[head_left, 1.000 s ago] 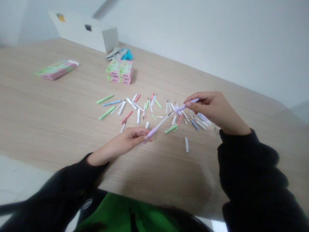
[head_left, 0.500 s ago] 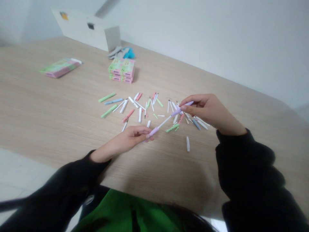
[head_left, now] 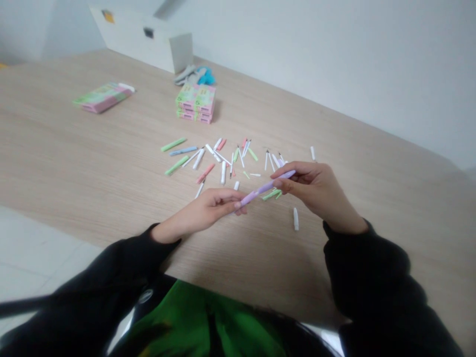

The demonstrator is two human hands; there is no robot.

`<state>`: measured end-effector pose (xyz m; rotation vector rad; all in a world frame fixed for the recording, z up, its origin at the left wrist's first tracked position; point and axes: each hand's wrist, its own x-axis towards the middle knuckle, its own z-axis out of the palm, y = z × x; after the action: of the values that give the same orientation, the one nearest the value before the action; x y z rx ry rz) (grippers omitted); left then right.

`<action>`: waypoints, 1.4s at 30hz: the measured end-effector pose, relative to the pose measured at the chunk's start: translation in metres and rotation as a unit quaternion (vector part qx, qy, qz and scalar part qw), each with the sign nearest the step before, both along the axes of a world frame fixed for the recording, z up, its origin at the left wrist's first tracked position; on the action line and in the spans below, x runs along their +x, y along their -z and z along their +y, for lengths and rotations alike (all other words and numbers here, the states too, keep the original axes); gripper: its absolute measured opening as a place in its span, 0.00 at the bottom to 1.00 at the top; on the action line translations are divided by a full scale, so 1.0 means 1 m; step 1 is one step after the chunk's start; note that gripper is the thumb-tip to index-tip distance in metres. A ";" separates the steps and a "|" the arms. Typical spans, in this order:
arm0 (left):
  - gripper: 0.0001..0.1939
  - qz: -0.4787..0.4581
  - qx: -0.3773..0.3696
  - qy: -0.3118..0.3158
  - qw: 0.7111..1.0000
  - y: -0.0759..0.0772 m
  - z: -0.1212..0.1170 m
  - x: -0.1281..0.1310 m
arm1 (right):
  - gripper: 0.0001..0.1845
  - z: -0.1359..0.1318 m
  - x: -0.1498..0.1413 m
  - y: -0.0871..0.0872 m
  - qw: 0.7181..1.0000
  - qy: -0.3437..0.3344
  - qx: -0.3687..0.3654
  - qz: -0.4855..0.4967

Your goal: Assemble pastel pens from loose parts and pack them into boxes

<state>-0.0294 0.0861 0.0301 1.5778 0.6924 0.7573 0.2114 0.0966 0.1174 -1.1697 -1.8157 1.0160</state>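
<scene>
Both my hands hold one purple pen [head_left: 265, 188] just above the wooden table [head_left: 92, 148]. My left hand [head_left: 208, 208] pinches its lower, pink-purple grip end. My right hand [head_left: 316, 191] pinches the upper barrel end, and the two parts now meet in one line. Beyond the hands lies a scatter of several loose pen parts [head_left: 219, 161]: green, blue, white and pink barrels, caps and thin refills. A green piece [head_left: 272, 194] lies under the pen. One white cap [head_left: 295, 218] rests below my right hand.
A stack of pink-green boxes [head_left: 196, 102] stands behind the scatter. Another flat pink-green box [head_left: 104, 96] lies at the far left. A white case [head_left: 145, 37] and a grey-blue object [head_left: 195, 76] sit by the wall. The table's near edge runs by my left forearm.
My hands have come closer together: the purple barrel has slid down over the white refill, which no longer shows. The view has shifted a little to the left.
</scene>
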 end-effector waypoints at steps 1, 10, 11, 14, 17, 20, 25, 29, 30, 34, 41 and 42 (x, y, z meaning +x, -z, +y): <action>0.10 0.004 0.006 0.003 1.000 -0.001 -0.001 -0.001 | 0.15 -0.001 0.000 0.000 1.000 0.000 0.001 0.001; 0.14 0.000 0.008 0.036 0.999 -0.010 -0.007 -0.001 | 0.12 -0.014 -0.004 0.002 0.999 0.017 0.004 0.037; 0.13 -0.004 0.003 0.034 0.999 -0.010 -0.008 -0.001 | 0.12 -0.015 -0.004 0.002 0.999 0.021 0.006 0.042; 0.13 -0.011 -0.007 0.038 0.999 -0.010 -0.009 0.000 | 0.12 -0.019 -0.004 0.005 0.998 0.026 0.011 0.061; 0.15 -0.021 -0.010 0.046 0.999 -0.010 -0.007 -0.001 | 0.11 -0.023 -0.006 0.009 0.996 0.027 0.016 0.083; 0.14 -0.048 -0.020 0.056 0.997 -0.009 -0.005 -0.002 | 0.11 -0.027 -0.006 0.012 0.995 0.035 0.023 0.092; 0.11 -0.103 -0.066 0.085 0.989 -0.008 -0.007 0.000 | 0.12 -0.027 -0.007 0.023 0.991 0.047 0.035 0.120; 0.13 -0.108 -0.101 0.109 0.983 -0.009 -0.009 0.003 | 0.13 -0.027 -0.017 0.039 0.975 0.020 0.003 0.222; 0.14 -0.107 -0.108 0.109 0.982 -0.010 -0.009 0.004 | 0.13 -0.028 -0.020 0.042 0.969 0.011 -0.008 0.247; 0.17 -0.100 -0.108 0.112 0.983 -0.012 -0.008 0.005 | 0.12 -0.030 -0.035 0.054 0.952 -0.011 -0.043 0.304; 0.14 -0.118 -0.111 0.102 0.982 -0.013 -0.010 0.007 | 0.14 -0.030 -0.041 0.059 0.949 0.026 -0.027 0.312; 0.14 -0.123 -0.118 0.101 0.980 -0.013 -0.010 0.007 | 0.14 -0.029 -0.040 0.058 0.950 0.033 -0.019 0.310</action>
<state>-0.0224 0.0758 0.0429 1.2891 0.4156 0.6777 0.1717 0.0676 0.0599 -0.7992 -1.2535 1.2152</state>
